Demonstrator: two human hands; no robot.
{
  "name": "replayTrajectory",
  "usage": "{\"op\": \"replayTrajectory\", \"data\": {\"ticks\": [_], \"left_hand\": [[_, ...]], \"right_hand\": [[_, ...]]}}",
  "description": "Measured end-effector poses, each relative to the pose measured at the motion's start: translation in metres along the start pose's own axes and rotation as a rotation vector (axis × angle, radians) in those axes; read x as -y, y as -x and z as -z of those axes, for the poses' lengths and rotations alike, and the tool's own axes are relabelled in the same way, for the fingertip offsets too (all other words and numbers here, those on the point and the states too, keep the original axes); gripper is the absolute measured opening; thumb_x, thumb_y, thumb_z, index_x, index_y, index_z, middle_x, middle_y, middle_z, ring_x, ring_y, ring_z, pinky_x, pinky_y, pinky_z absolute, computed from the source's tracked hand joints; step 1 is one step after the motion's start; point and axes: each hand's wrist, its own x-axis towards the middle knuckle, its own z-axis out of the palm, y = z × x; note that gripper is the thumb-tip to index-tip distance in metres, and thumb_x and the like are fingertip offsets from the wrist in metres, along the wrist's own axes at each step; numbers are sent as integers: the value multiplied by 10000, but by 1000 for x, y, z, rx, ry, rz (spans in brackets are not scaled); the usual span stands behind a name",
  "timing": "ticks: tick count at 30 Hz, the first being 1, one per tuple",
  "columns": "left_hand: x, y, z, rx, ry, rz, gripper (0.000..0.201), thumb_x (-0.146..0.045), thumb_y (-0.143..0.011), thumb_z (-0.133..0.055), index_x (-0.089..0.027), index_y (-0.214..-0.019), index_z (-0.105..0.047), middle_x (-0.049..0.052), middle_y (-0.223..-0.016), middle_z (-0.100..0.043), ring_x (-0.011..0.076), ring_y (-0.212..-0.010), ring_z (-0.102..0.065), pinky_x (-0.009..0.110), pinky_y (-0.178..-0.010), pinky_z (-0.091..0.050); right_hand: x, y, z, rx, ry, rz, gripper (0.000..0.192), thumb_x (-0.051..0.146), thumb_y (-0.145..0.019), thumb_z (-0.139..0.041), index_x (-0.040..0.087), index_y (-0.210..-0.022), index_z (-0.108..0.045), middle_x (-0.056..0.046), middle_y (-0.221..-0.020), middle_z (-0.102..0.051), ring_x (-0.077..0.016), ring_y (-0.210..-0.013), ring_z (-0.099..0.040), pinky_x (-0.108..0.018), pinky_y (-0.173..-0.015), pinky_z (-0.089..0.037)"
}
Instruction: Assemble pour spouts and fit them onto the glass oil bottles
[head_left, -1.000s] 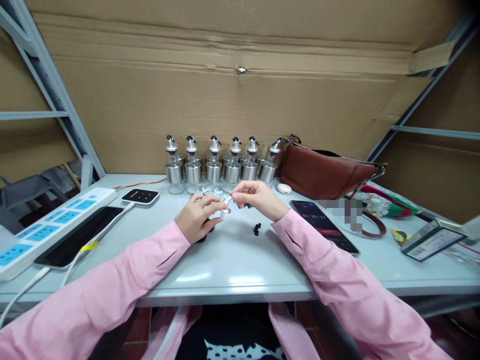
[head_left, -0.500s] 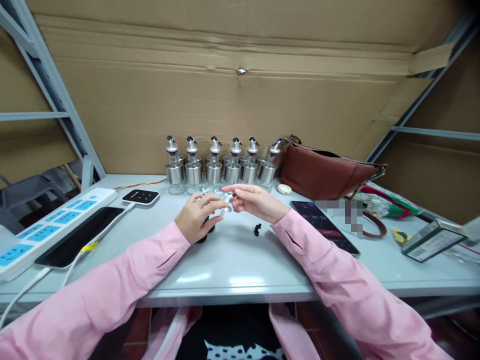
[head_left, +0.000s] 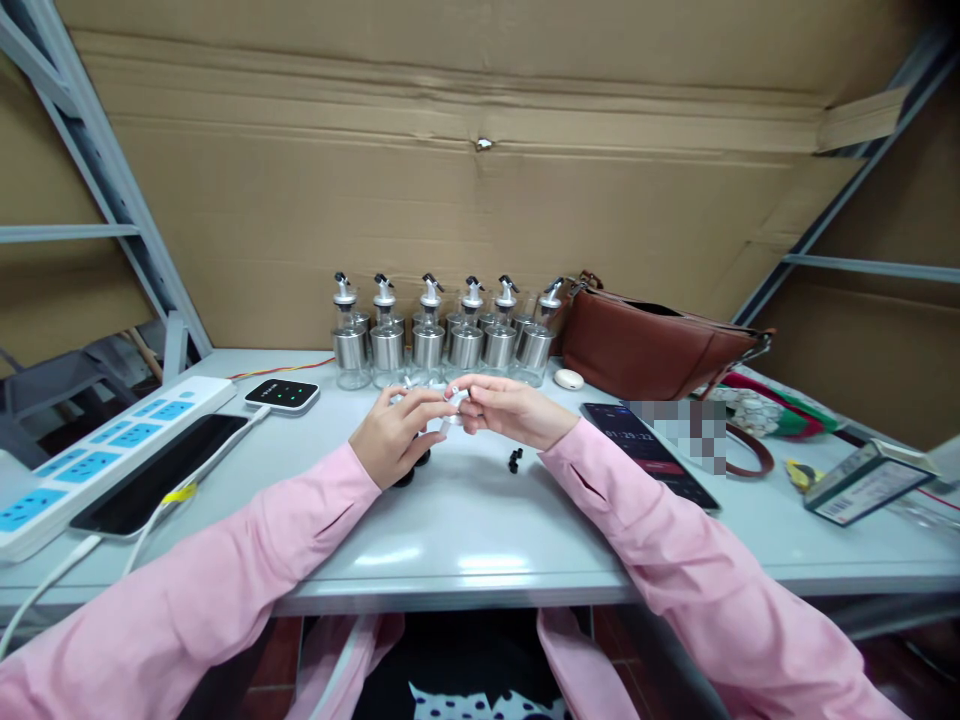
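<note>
both hands meet at table centre, roughly 12 o'clock from the body. left hand (head_left: 394,435) has fingers curled around a small clear spout part (head_left: 450,412), pinched between thumb and fingertips. right hand (head_left: 510,410) is now closed in on the same part from 3 o'clock, fingertips pinching its top end. half a second ago the right hand's fingers were stretched out flat and a bit apart from it; a second ago it sat higher. so the gap has shut and both hands now grip one piece: looks like a fit or press step in hand, my read only.

what sits under the left palm: something dark, round (head_left: 409,470) on the table, touching or just below the hand, can't tell which.

small black piece (head_left: 514,460) lies loose at 5 o'clock of the right hand, not touched.

row of bottles (head_left: 427,335) stands at 12 o'clock behind the hands, upright, caps on. brown bag (head_left: 649,345) at 2 o'clock. phone (head_left: 649,450) at 3 o'clock, screen lit. power strip (head_left: 90,455) and second phone (head_left: 161,470) at 9 o'clock. table (head_left: 465,530) unchanged otherwise.
</note>
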Motion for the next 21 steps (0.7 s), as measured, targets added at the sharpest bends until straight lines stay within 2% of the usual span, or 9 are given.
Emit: {"op": "replayTrajectory", "data": {"ticks": [3,6,8,11,14,17,21], "left_hand": [[-1,-1,1,17,36,29,222,-240,-905,-415,-222,-1126,-427,63,-1092,-590,128,-712,-587,347,-857,-361],[-3,-2,2,31,82,125,436,-230,-804,-490,-199,-1209,-331,79,-1095,-554,155,-754,-581,358,-840,-386],[-4,-2,3,77,57,186,520,-206,-698,-506,-171,-1194,-353,96,-1104,-527,200,-859,-569,378,-846,-384],[-3,-2,3,226,-40,243,403,-165,-591,-475,-176,-994,-486,76,-1021,-548,246,-945,-535,411,-866,-357],[-2,0,2,311,-112,272,234,-165,-576,-481,-190,-806,-515,47,-914,-563,242,-909,-527,439,-877,-333],[0,1,0,368,-162,294,134,-186,-586,-508,-184,-721,-510,54,-897,-561,245,-898,-519,469,-884,-321],[1,1,0,399,-178,325,109,-197,-583,-525,-176,-686,-494,71,-927,-562,246,-904,-516,490,-903,-312]], "right_hand": [[2,0,-4,-18,16,-1,277,313,-706,-689,161,-924,-609,30,-639,-471,-95,-611,-474,-254,-603,-386],[4,0,-6,-63,11,15,256,328,-721,-661,161,-903,-592,43,-629,-423,-85,-565,-444,-258,-592,-386],[6,-1,-7,-102,5,41,226,333,-745,-625,162,-888,-583,50,-615,-379,-81,-538,-414,-261,-585,-389],[9,-1,-5,-155,10,88,191,324,-771,-579,165,-878,-579,50,-618,-337,-81,-521,-380,-264,-574,-389],[10,0,-3,-183,3,114,170,314,-777,-562,170,-867,-579,47,-624,-328,-80,-519,-370,-262,-573,-388],[10,0,-3,-171,-13,118,169,308,-771,-569,166,-861,-583,46,-620,-331,-77,-521,-371,-252,-568,-382],[9,-1,-4,-170,4,113,172,315,-776,-563,168,-864,-578,48,-617,-322,-79,-515,-354,-253,-563,-378]]}}
